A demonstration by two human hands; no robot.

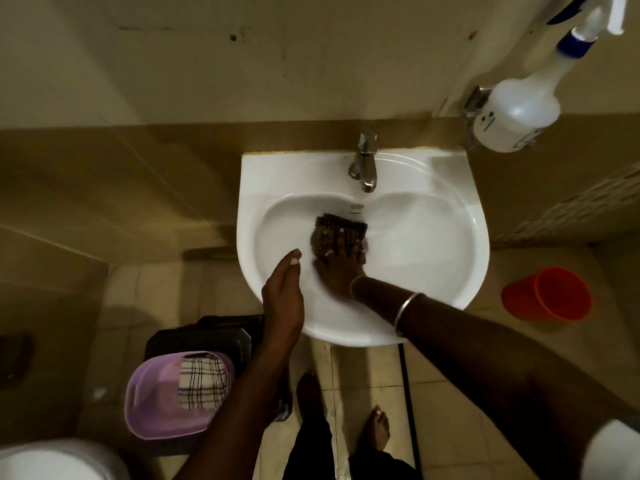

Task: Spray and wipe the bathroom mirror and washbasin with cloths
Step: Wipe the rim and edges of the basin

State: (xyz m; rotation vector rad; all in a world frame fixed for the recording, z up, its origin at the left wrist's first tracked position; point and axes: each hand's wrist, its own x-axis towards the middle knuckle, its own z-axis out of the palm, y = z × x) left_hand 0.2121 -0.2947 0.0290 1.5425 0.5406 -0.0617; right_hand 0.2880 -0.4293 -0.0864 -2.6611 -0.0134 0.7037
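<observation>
Feet (379, 429) are standing bare on the tiled floor, closest to the viewer and well behind the working hand. A purple tub (149, 400) is sitting back and to the left of that hand, on a black stool (201, 336), and a checked cloth (202, 382) is lying folded inside it.

Moving forward, the left hand (282, 296) is lying along the front left rim of the washbasin (433, 258), just beside the working hand. Its fingers are straight and pressed together, and it is holding nothing.

The right hand (341, 268), with bangles (408, 311) on its wrist, is reaching into the bowl. Its fingers are spreading flat over a dark cloth (337, 228) and pressing it down against the bottom of the bowl. They are not curling around it. The cloth is showing a little beyond the fingertips, and this area is looking slightly blurred.

Just ahead of the cloth, the tap (363, 164) is pointing its spout down toward it. To the right of the grip, beyond the basin, an orange bucket (550, 294) is standing on the floor. Farthest away, ahead and to the right, a white spray bottle (516, 112) with a blue collar is sitting in a metal holder (474, 102) on the wall.
</observation>
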